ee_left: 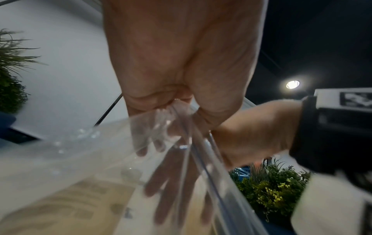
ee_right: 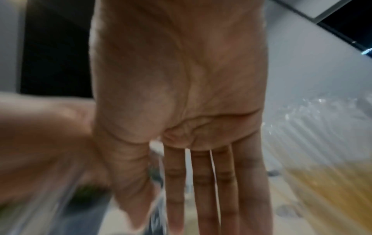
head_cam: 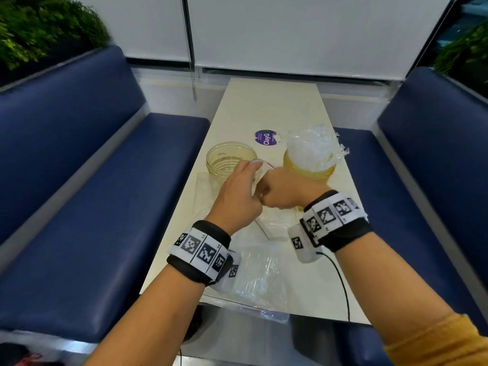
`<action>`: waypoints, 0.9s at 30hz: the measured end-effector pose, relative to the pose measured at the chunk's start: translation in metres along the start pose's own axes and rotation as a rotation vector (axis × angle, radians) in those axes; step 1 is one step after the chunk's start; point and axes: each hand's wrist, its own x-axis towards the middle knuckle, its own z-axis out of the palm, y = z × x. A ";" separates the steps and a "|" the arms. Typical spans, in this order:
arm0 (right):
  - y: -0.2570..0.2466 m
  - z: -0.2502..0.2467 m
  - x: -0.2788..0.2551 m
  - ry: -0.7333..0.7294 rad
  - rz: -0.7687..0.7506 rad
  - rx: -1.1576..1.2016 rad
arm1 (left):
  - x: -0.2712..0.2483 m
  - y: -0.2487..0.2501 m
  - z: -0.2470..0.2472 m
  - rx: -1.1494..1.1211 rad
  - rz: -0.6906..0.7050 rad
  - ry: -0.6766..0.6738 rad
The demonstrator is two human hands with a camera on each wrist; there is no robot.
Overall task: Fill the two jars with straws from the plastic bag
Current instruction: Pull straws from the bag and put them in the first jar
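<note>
Fingers of left hand [ee_left: 181, 79] pinch upright bag [ee_left: 100, 159]; right hand [ee_right: 181, 95] flat inside.

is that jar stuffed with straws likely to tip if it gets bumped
Possibly: the straws stand well above the jar, raising its weight. Its wide base on the table should resist a light bump. It looks like light plastic, so it may slide.

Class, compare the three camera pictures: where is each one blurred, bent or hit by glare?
Head view: wide-angle bending curves the blue benches, edges smear, the table stays fairly sharp. Left wrist view: the left hand is sharp, the clear plastic bag hazy, a ceiling lamp flares. Right wrist view: motion blur throughout, worst beside the right hand.
</note>
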 end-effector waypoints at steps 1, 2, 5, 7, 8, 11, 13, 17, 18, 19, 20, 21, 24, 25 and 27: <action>-0.002 0.013 0.003 -0.046 0.012 -0.055 | -0.001 0.000 0.000 -0.023 0.005 0.005; -0.003 0.026 0.006 -0.078 0.029 -0.107 | -0.002 0.000 0.000 -0.044 0.013 0.006; -0.007 0.053 0.008 -0.136 0.112 -0.201 | -0.007 0.001 -0.003 -0.072 0.032 -0.003; -0.011 0.063 0.006 -0.189 0.145 -0.248 | -0.009 0.001 -0.004 -0.070 0.046 -0.001; -0.014 0.066 0.006 -0.207 0.150 -0.290 | -0.010 0.000 -0.004 -0.073 0.051 0.003; -0.018 0.075 0.008 -0.202 0.132 -0.382 | -0.015 -0.003 -0.002 -0.092 0.064 0.015; -0.018 0.075 0.006 -0.165 0.119 -0.381 | -0.016 -0.003 -0.001 -0.088 0.071 0.021; -0.019 0.071 0.000 -0.167 0.112 -0.359 | -0.017 -0.001 -0.005 -0.024 0.078 -0.011; -0.020 0.067 -0.001 -0.173 0.108 -0.378 | -0.018 0.000 -0.006 0.000 0.085 -0.028; -0.020 0.062 -0.003 -0.168 0.107 -0.403 | -0.019 0.000 -0.007 0.023 0.090 -0.051; -0.019 0.055 -0.004 -0.150 0.104 -0.434 | -0.019 -0.001 -0.007 0.047 0.090 -0.080; -0.019 0.047 -0.006 -0.119 0.096 -0.459 | -0.020 -0.002 -0.007 0.082 0.090 -0.111; -0.026 0.014 -0.017 -0.002 0.076 -0.565 | -0.021 -0.005 -0.002 0.294 0.084 -0.157; -0.030 0.002 -0.023 0.034 0.075 -0.601 | -0.021 -0.006 0.001 0.356 0.067 -0.140; -0.040 -0.020 -0.036 0.110 0.063 -0.673 | -0.018 -0.007 0.006 0.402 0.043 -0.044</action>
